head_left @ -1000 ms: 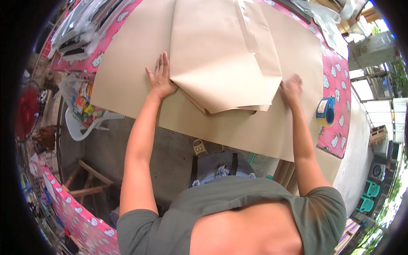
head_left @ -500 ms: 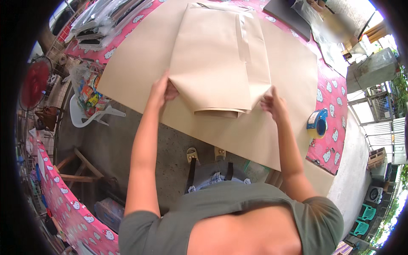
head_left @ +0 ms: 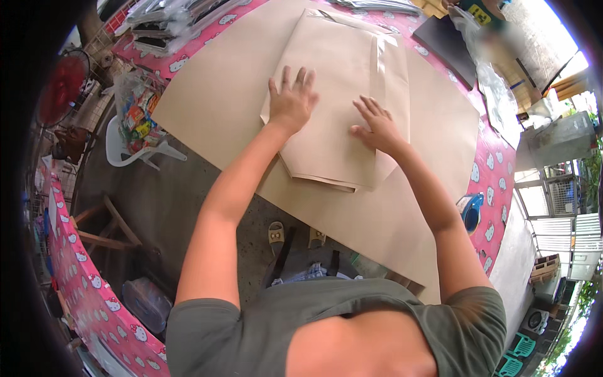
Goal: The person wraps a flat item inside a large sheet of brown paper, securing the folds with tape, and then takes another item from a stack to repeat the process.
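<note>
Left hand (head_left: pixel 292 100) and right hand (head_left: pixel 375 129) press flat, fingers spread, gripping nothing, on folded brown paper (head_left: pixel 342 81) atop larger sheet (head_left: pixel 220 103); pressing evenly should probably keep creases crisp.

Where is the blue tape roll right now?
In the head view, the blue tape roll sits on the pink patterned tablecloth at the person's right, just past the edge of the big brown paper sheet and beside the right forearm.

Bare brown paper sheet (head_left: pixel 213 107) lies open left of the hands; a blue tape dispenser (head_left: pixel 471 210) crowds the right edge.
</note>
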`<state>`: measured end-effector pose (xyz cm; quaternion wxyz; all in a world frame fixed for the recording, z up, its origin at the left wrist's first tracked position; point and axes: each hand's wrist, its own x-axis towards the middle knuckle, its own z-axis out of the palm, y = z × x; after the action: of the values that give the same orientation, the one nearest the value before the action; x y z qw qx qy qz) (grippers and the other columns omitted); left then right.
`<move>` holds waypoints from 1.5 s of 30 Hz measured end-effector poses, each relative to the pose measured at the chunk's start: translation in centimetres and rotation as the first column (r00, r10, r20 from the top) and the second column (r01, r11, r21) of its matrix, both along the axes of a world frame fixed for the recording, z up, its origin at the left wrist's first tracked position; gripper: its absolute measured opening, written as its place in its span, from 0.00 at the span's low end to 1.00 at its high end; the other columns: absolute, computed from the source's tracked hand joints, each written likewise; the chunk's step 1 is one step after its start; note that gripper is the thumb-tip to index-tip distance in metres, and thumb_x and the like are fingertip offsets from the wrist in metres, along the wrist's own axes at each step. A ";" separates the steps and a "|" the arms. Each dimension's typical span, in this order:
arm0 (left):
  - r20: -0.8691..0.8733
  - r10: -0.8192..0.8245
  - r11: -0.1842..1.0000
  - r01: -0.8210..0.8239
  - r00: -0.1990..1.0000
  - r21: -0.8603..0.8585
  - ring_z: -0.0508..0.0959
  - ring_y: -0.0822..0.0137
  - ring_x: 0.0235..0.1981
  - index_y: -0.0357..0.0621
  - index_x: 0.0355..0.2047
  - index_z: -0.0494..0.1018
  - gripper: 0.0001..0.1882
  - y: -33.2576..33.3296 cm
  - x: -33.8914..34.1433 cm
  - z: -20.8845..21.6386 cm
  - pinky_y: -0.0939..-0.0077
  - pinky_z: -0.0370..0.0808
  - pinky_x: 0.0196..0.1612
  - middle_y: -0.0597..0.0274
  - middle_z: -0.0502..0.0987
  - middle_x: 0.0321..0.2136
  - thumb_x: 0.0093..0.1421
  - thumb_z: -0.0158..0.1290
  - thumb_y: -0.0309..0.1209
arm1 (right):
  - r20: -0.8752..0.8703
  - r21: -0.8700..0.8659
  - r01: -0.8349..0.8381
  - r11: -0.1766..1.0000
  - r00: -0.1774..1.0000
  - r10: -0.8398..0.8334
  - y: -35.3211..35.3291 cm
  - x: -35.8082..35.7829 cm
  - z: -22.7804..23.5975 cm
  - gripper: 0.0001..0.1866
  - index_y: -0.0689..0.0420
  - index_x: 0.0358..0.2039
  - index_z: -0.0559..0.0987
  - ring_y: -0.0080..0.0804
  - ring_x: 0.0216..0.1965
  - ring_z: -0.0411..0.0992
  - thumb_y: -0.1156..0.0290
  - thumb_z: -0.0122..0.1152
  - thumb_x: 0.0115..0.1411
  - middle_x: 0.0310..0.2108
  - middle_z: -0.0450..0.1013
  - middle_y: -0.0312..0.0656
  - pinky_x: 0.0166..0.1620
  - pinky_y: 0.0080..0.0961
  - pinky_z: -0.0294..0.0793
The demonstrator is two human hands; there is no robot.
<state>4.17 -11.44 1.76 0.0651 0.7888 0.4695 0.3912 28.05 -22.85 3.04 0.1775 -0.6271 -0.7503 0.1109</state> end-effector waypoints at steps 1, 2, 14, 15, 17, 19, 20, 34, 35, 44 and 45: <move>-0.197 0.073 0.979 -0.033 0.978 0.200 0.74 0.56 0.43 0.43 0.44 0.70 0.17 1.3 0.2 -2.9 0.57 0.66 0.48 0.53 0.73 0.42 0.62 0.38 0.39 | 0.133 0.013 -0.019 1.000 0.991 0.017 1.0 0.0 -1.9 0.26 0.57 0.53 0.63 0.43 0.57 0.54 0.53 0.47 0.59 0.55 0.58 0.43 0.56 0.41 0.53; -0.361 0.190 0.914 -0.030 0.913 0.404 0.72 0.56 0.48 0.43 0.49 0.69 0.20 3.2 0.5 -4.2 0.55 0.63 0.52 0.53 0.71 0.48 0.62 0.38 0.39 | 0.270 0.040 -0.042 0.998 0.962 0.029 2.7 0.3 -3.3 0.31 0.56 0.56 0.59 0.42 0.60 0.49 0.50 0.45 0.59 0.59 0.53 0.42 0.59 0.42 0.48; -0.464 -0.485 0.875 0.401 0.741 -0.274 0.49 0.61 0.64 0.48 0.62 0.48 0.40 5.2 -6.0 -3.7 0.49 0.46 0.61 0.59 0.49 0.63 0.54 0.50 0.47 | 0.339 -0.108 -0.085 0.990 0.933 0.118 10.5 -8.6 -2.7 0.52 0.65 0.61 0.46 0.45 0.66 0.35 0.42 0.57 0.48 0.64 0.39 0.53 0.61 0.58 0.37; -0.485 -0.451 0.892 0.367 0.749 -0.264 0.49 0.60 0.64 0.48 0.62 0.48 0.41 5.6 -6.7 -3.1 0.47 0.44 0.62 0.59 0.49 0.63 0.52 0.52 0.47 | 0.368 -0.119 -0.069 0.990 0.924 0.109 10.7 -9.1 -2.5 0.52 0.65 0.61 0.46 0.45 0.66 0.35 0.41 0.56 0.48 0.64 0.39 0.53 0.61 0.57 0.37; -0.553 -0.365 0.931 0.293 0.749 -0.218 0.48 0.61 0.64 0.48 0.62 0.48 0.45 4.8 -5.9 -3.3 0.42 0.42 0.61 0.59 0.48 0.63 0.48 0.56 0.46 | 0.418 -0.153 -0.021 0.988 0.904 0.084 9.9 -9.7 -2.4 0.53 0.66 0.61 0.46 0.44 0.66 0.35 0.39 0.53 0.49 0.65 0.38 0.53 0.61 0.57 0.38; -0.620 -0.349 0.937 0.248 0.703 -0.247 0.48 0.61 0.64 0.49 0.62 0.48 0.47 4.2 -4.1 -2.6 0.40 0.42 0.60 0.59 0.47 0.63 0.46 0.58 0.46 | 0.433 -0.078 -0.026 0.997 0.900 0.058 10.3 -9.2 -2.9 0.52 0.66 0.61 0.46 0.45 0.66 0.37 0.39 0.52 0.50 0.64 0.39 0.53 0.61 0.56 0.40; -0.653 -0.376 0.926 0.237 0.658 -0.295 0.48 0.61 0.64 0.50 0.62 0.47 0.47 4.4 -2.2 -1.0 0.40 0.42 0.60 0.59 0.47 0.63 0.46 0.59 0.46 | 0.414 -0.056 -0.030 0.998 0.909 0.051 10.3 -9.0 -3.1 0.52 0.66 0.61 0.46 0.45 0.66 0.37 0.39 0.52 0.50 0.64 0.39 0.53 0.61 0.56 0.41; -0.445 -0.389 0.912 0.268 0.807 -0.312 0.48 0.60 0.64 0.56 0.62 0.52 0.50 3.8 -2.0 -2.9 0.44 0.41 0.62 0.67 0.51 0.63 0.37 0.64 0.38 | 0.218 -0.102 0.251 0.963 0.950 -0.225 1.6 4.2 -2.2 0.46 0.43 0.60 0.56 0.35 0.65 0.44 0.58 0.69 0.40 0.64 0.46 0.32 0.62 0.50 0.41; -0.467 -0.390 0.911 0.261 0.793 -0.319 0.49 0.60 0.64 0.56 0.62 0.52 0.50 3.8 -1.7 -2.9 0.45 0.41 0.62 0.68 0.51 0.63 0.37 0.64 0.37 | 0.228 -0.110 0.264 0.958 0.945 -0.234 1.5 5.4 -2.1 0.46 0.44 0.59 0.57 0.35 0.64 0.46 0.59 0.70 0.39 0.64 0.48 0.34 0.61 0.49 0.42; -0.466 -0.376 0.916 0.245 0.801 -0.318 0.49 0.62 0.64 0.55 0.61 0.53 0.48 3.0 -1.6 -2.3 0.46 0.42 0.62 0.68 0.52 0.62 0.40 0.63 0.38 | -0.255 0.027 0.573 0.819 0.796 -0.548 -4.0 6.3 -6.7 0.40 0.52 0.59 0.55 0.44 0.61 0.51 0.59 0.63 0.48 0.60 0.54 0.47 0.60 0.49 0.42; -0.474 -0.378 0.918 0.253 0.795 -0.306 0.49 0.62 0.64 0.55 0.61 0.53 0.47 3.1 -1.2 -2.2 0.47 0.43 0.62 0.68 0.52 0.62 0.40 0.63 0.38 | -0.251 0.039 0.599 0.800 0.781 -0.572 -6.8 6.5 -8.3 0.42 0.53 0.60 0.53 0.46 0.62 0.48 0.59 0.62 0.47 0.61 0.50 0.50 0.60 0.51 0.40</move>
<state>2.93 -8.33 -0.44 0.0888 0.9198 0.3717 0.0886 34.55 -29.63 -5.23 0.3236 -0.8009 -0.4980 0.0769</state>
